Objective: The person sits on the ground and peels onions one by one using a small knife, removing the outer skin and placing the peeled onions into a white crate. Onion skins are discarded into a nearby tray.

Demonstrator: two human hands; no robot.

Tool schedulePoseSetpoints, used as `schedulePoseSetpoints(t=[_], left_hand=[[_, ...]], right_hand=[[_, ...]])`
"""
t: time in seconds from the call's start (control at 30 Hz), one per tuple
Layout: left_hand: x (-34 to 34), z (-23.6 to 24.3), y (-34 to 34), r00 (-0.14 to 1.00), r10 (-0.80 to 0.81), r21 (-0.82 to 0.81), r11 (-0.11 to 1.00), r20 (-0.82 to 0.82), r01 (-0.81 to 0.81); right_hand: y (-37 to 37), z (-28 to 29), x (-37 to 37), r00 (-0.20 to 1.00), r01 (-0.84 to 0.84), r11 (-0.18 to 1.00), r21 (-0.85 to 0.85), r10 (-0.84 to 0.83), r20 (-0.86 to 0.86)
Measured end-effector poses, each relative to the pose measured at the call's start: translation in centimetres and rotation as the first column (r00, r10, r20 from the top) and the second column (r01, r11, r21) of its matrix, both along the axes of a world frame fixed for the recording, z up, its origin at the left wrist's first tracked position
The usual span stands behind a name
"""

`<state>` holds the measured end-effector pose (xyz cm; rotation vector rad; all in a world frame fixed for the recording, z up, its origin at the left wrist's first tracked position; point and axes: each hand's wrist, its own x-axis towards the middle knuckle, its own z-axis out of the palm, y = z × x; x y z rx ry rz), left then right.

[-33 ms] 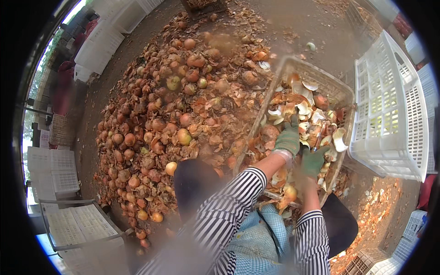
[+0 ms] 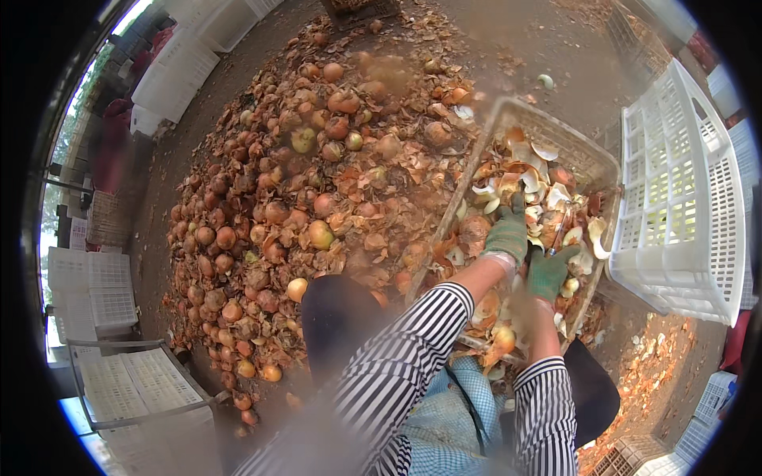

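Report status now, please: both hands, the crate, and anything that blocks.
Left hand and right hand, gloved, down among onion peels. Grey crate holds the peels. Grip unclear. White crate close on the right.

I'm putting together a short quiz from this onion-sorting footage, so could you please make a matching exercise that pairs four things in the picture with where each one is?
Things:
1. heap of onions
2. grey crate of peelings
3. white slatted crate
4. flat white crates

Places:
A. tilted at the far right
B. spread over the ground to the left of the hands
C. right under the two gloved hands
D. at the left rim of the view

Pairs: 1-B, 2-C, 3-A, 4-D

The left hand and right hand both wear green gloves and reach into the peelings.
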<state>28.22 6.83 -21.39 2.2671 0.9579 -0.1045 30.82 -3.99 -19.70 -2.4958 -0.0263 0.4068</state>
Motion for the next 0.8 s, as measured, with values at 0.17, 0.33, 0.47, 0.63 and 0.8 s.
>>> schedulePoseSetpoints(t=[0.17,0.33,0.47,0.63,0.8], left_hand=[[9.0,1.5,9.5,0.789,-0.572,-0.134,0.82,-0.223,0.556],[-4.1,17.9,18.8,0.963,-0.209,-0.49,0.83,0.171,0.267],[-17.2,16.0,24.3,0.972,0.227,-0.126,0.964,-0.059,-0.233],[-32.3,2.8,17.6,0.97,0.244,0.033,0.969,-0.007,-0.244],[-31.6,-2.7,10.0,0.999,0.028,-0.008,1.0,-0.041,-0.028]], right_hand=[[0.6,-2.3,10.2,0.958,-0.234,0.945,0.23,0.184,0.221],[-0.5,10.2,3.7,0.998,0.062,0.818,0.572,-0.033,-0.061],[-1.5,10.4,-9.9,0.977,0.111,0.782,0.613,0.026,-0.21],[-5.4,2.9,-16.1,0.953,-0.18,0.838,0.515,0.279,-0.12],[-3.8,5.8,-16.8,0.922,0.089,0.824,0.559,0.144,-0.359]])
